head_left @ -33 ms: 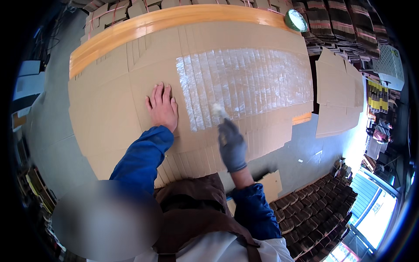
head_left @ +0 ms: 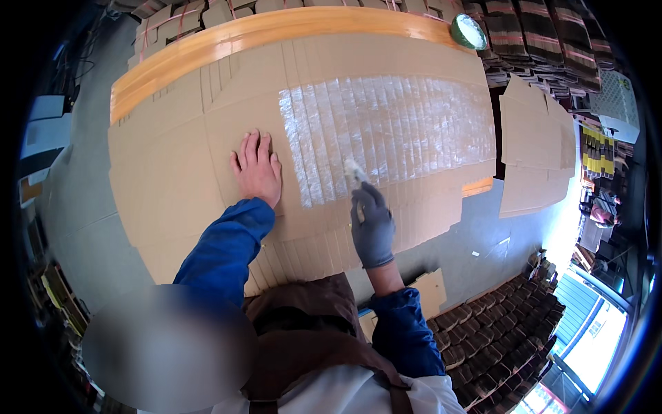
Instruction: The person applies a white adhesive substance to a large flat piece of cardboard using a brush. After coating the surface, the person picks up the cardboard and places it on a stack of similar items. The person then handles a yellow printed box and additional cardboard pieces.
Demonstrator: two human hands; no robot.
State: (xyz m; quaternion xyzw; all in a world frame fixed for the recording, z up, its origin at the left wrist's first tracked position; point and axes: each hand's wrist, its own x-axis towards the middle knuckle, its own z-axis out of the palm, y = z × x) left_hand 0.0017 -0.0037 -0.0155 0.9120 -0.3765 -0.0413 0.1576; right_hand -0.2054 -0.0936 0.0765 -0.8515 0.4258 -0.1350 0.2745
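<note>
My left hand [head_left: 257,169], bare, lies flat with its fingers spread on a brown cardboard sheet [head_left: 165,159]. In my right hand [head_left: 373,228], which wears a grey glove, is a brush [head_left: 354,170] with a whitish head. The brush head is over the near left part of a wet, whitish, shiny patch [head_left: 393,131]. That patch covers a row of narrow, overlapping cardboard strips; whether the bristles touch it, I cannot tell. A green bowl [head_left: 469,32] of white paste stands at the table's far right corner.
Under the cardboard is an orange-brown wooden table [head_left: 276,26]. More flat cardboard [head_left: 534,145] lies to the right. Stacks of bundled cardboard [head_left: 531,31] stand behind, and dark stacked pieces [head_left: 489,338] sit at the near right. Grey floor [head_left: 89,193] shows at the left.
My right hand and the brush have shifted slightly to the right, and the hand has turned a little. My left hand stays in place on the cardboard.
</note>
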